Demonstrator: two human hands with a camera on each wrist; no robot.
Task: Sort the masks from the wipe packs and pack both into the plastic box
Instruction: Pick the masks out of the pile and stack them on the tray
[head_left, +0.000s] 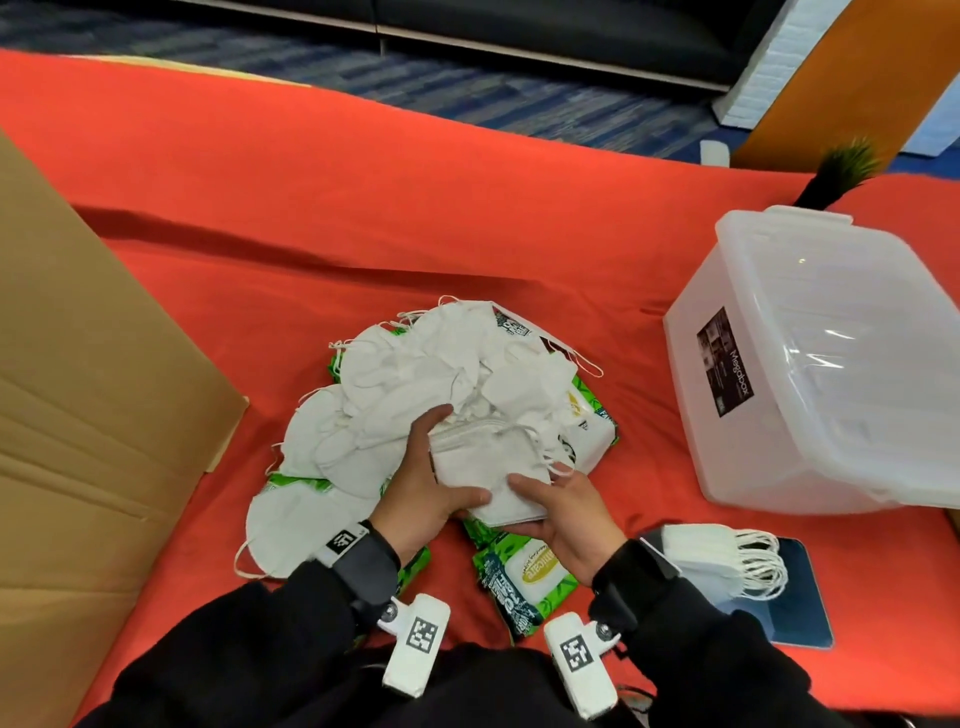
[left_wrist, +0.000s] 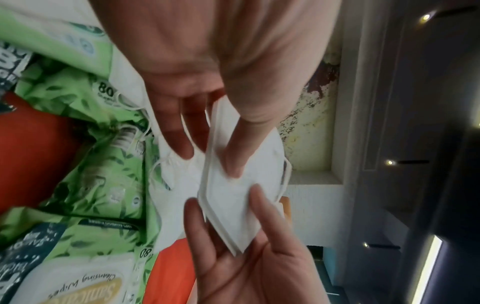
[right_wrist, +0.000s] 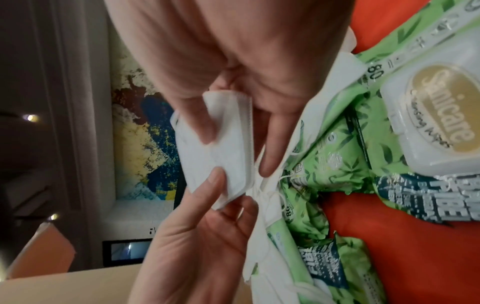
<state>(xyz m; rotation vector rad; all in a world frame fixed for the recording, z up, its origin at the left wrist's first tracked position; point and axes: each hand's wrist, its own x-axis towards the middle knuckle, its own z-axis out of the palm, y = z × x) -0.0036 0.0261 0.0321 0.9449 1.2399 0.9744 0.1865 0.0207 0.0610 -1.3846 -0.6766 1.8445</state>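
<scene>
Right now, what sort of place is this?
Probably an office lounge or lobby: patterned blue carpet, a dark sofa, and a table in red cloth set up for sorting.

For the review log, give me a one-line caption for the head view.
Both hands, left hand and right hand, hold a stack of folded masks above the mixed pile; plastic box stands empty.

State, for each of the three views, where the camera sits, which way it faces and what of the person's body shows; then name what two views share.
Head: worn on the head, looks down at the red cloth, mask pile and box; both hands and sleeves show.
Left wrist: looks along the left hand at the mask stack.
Right wrist: looks along the right hand at the same stack.
Shared: both wrist views show both hands holding the stack, with green wipe packs behind.
</scene>
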